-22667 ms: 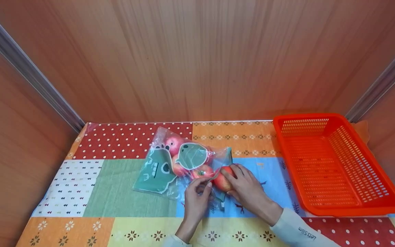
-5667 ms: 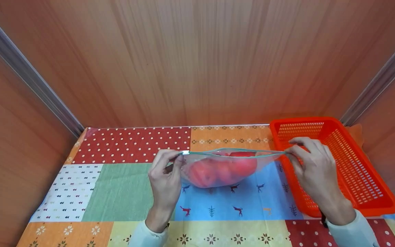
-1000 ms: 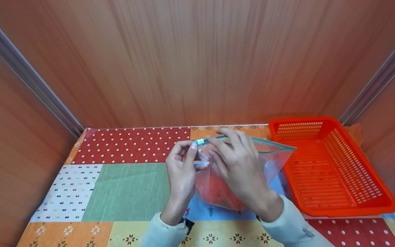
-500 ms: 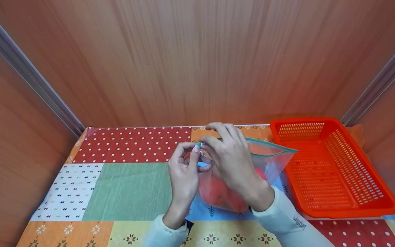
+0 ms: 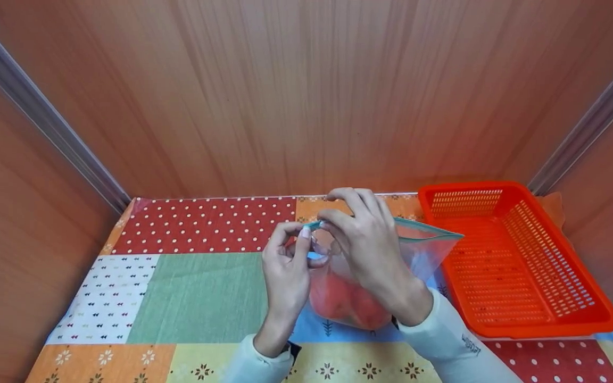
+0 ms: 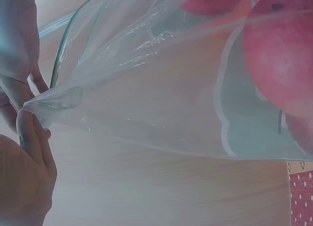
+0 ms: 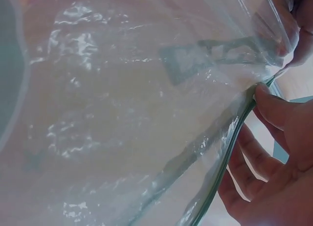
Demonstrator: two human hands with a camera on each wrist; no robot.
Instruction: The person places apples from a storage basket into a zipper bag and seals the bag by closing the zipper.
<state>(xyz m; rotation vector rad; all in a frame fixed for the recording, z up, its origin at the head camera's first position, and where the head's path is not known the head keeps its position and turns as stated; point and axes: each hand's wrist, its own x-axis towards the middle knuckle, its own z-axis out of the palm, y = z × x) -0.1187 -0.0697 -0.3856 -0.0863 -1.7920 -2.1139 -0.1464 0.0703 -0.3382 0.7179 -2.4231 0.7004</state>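
Note:
A clear zip bag [image 5: 429,258] with a green zip strip [image 5: 434,237] stands upright, red apples [image 5: 338,298] lying in its bottom. At the left end of the strip, my left hand [image 5: 288,266] pinches the bag's corner between thumb and forefinger. My right hand [image 5: 375,250] pinches the strip just to the right of it, where its fingertips cover the white slider seen earlier. In the right wrist view, the right thumb [image 7: 274,106] presses on the green strip [image 7: 222,167]. The right part of the bag's mouth gapes. Close up, the left wrist view shows an apple [image 6: 281,55] through the plastic.
An orange-red plastic basket [image 5: 498,266] stands on the right, close beside the bag's right corner. A patchwork cloth [image 5: 205,298] covers the table. Wood-grain panels [image 5: 285,106] enclose it at the back and sides.
Earlier the bag lay flat as an apple was handled; later both hands held its mouth ends. The right hand then came to the left corner, took the strip and shifted slightly right.

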